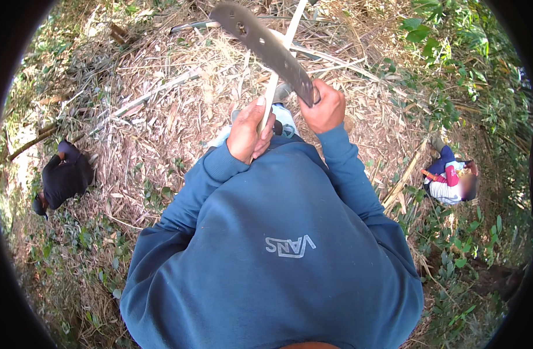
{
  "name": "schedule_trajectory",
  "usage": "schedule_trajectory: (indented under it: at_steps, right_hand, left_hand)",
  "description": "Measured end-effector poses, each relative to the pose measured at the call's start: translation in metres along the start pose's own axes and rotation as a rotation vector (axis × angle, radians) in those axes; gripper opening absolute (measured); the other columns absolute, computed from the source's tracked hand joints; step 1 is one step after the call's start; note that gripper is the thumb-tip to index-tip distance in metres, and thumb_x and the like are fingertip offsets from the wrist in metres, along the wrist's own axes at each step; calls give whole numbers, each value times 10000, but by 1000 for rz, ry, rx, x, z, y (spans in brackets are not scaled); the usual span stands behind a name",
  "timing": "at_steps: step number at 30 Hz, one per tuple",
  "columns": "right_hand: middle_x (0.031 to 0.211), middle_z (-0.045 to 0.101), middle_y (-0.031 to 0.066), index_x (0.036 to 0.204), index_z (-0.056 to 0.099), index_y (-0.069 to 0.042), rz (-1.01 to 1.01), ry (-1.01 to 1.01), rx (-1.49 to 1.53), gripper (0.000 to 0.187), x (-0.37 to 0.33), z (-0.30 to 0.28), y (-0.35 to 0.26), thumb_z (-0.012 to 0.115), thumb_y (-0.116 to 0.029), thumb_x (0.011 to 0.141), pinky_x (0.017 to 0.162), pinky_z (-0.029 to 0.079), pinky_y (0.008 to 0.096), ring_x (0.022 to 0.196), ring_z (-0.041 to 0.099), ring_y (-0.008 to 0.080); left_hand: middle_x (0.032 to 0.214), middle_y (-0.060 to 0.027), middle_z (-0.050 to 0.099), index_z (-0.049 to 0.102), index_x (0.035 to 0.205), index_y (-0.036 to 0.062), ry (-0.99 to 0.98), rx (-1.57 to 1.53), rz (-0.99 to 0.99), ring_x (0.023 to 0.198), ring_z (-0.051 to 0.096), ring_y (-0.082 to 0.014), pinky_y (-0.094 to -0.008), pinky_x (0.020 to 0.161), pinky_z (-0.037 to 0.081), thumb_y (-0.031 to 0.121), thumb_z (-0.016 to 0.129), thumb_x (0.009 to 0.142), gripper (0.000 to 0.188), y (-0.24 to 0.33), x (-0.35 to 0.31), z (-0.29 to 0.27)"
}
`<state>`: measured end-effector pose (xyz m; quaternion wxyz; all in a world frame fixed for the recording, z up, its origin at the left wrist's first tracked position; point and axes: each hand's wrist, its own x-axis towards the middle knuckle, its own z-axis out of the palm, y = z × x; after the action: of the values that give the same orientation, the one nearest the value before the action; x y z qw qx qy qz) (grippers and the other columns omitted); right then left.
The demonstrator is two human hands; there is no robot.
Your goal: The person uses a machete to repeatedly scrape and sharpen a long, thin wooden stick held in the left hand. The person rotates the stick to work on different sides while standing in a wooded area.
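My left hand (pixel 252 131) is closed around the lower end of a long, pale split-bamboo strip (pixel 270 96), which points up and away from me. In my right hand (pixel 324 107) is a machete (pixel 272 51) with a broad dark blade and a few holes near its tip. The fist wraps its handle, which is mostly hidden. The blade slants up to the left and crosses in front of the strip; whether its edge touches the strip I cannot tell. Both hands are in front of my waist, a short way apart.
Dry leaves and bamboo litter (pixel 156 122) cover the ground. A long split bamboo piece (pixel 144 100) lies at the far left. One person in dark clothes (pixel 68 174) is at the left, another in a white and red top (pixel 449 177) at the right. Green shrubs (pixel 446 35) grow around.
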<state>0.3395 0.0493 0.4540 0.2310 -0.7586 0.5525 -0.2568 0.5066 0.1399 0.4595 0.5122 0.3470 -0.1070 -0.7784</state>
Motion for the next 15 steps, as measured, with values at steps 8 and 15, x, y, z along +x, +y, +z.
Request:
schedule_trajectory:
  at_steps: [8, 15]
  right_hand:
    - [604, 575, 173, 764, 624, -27, -189, -1, -133, 168, 8, -9, 6, 708, -168, 728, 509, 445, 379, 529, 603, 314]
    - [553, 501, 5, 748, 579, -2, 439, 153, 857, 127, 84, -23, 34, 621, -108, 803, 405, 390, 271, 430, 473, 116]
  left_hand:
    - [536, -8, 406, 441, 953, 75, 60, 183, 22, 319, 292, -77, -226, 267, 251, 344, 316, 1034, 308, 2, 1, 0]
    - [660, -23, 489, 437, 1117, 70, 41, 396, 156, 412, 350, -63, -194, 353, 321, 314, 328, 1034, 281, 11, 1, 4]
